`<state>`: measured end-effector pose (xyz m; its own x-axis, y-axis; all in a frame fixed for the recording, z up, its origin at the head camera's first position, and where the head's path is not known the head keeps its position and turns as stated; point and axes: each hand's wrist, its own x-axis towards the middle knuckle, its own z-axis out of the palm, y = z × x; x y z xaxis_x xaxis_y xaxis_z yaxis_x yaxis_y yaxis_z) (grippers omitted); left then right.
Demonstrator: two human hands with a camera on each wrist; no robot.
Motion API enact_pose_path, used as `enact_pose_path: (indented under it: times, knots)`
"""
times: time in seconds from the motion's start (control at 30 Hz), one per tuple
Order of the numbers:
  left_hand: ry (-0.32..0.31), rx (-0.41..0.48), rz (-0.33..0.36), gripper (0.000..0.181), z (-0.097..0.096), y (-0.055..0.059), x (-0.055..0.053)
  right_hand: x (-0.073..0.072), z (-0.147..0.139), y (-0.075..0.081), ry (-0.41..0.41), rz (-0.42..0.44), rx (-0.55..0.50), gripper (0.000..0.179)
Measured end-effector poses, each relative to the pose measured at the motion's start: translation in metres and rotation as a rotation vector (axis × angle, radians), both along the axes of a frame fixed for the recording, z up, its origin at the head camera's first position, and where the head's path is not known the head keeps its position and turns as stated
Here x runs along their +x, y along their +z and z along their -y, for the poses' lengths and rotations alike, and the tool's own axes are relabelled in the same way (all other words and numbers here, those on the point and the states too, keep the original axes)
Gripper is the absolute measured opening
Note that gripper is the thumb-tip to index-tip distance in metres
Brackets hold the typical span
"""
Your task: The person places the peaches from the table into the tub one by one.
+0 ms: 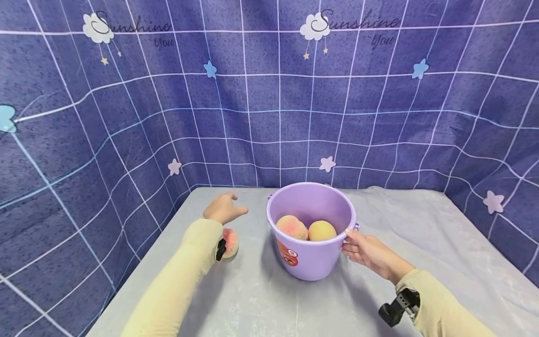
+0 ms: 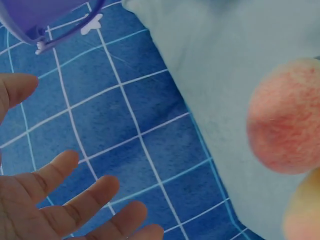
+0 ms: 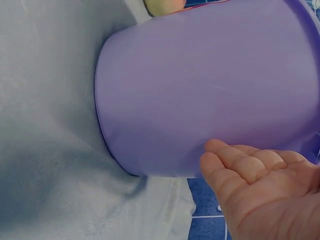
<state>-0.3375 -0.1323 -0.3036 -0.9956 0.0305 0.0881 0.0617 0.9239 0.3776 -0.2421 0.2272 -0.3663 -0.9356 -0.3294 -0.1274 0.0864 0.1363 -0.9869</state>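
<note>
A purple bucket (image 1: 311, 260) stands on the table, holding a pink-and-yellow peach (image 1: 290, 226) and a rounder yellow fruit (image 1: 322, 231). My right hand (image 1: 372, 252) grips its right rim, thumb at the top edge and fingers against the outer wall. In the right wrist view those fingers (image 3: 235, 165) lie along the bucket's side. My left hand (image 1: 225, 208) is held to the left of the bucket with fingers spread and nothing in them. Below the left wrist lies a reddish peach (image 1: 229, 243), partly hidden by the sleeve. The left wrist view shows this peach (image 2: 287, 117) with a yellower one (image 2: 305, 210) beside it.
A grey cloth covers the table (image 1: 261, 304). Dark blue curtain (image 1: 261, 93) with a white grid hangs behind and at both sides. The bucket's handle (image 2: 75, 32) hangs on its outer side in the left wrist view.
</note>
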Motion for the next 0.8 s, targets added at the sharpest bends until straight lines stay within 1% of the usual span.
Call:
enact_pose_path:
  times: [0.13, 0.27, 0.37, 0.43, 0.63, 0.8]
  knots:
    - [-0.026, 0.016, 0.029, 0.06, 0.004, -0.012, -0.004, 0.0, -0.003, 0.001, -0.003, -0.001, 0.006, 0.07]
    - [-0.038, 0.041, 0.108, 0.064, 0.007, -0.022, -0.006, 0.001, -0.005, 0.002, -0.009, -0.003, 0.014, 0.07]
    - [-0.031, 0.044, 0.15, 0.065, 0.008, -0.03, -0.006, 0.001, -0.005, 0.003, -0.027, 0.007, 0.01, 0.069]
    - [-0.023, 0.039, 0.155, 0.064, 0.01, -0.035, -0.005, 0.002, -0.004, 0.004, -0.037, 0.014, 0.008, 0.069]
    - [-0.01, 0.033, 0.158, 0.064, 0.017, -0.047, -0.003, 0.001, -0.003, 0.004, -0.031, 0.019, 0.018, 0.069]
    - [0.009, 0.029, 0.19, 0.065, 0.024, -0.058, -0.007, 0.0, 0.002, 0.001, -0.034, 0.022, 0.008, 0.068]
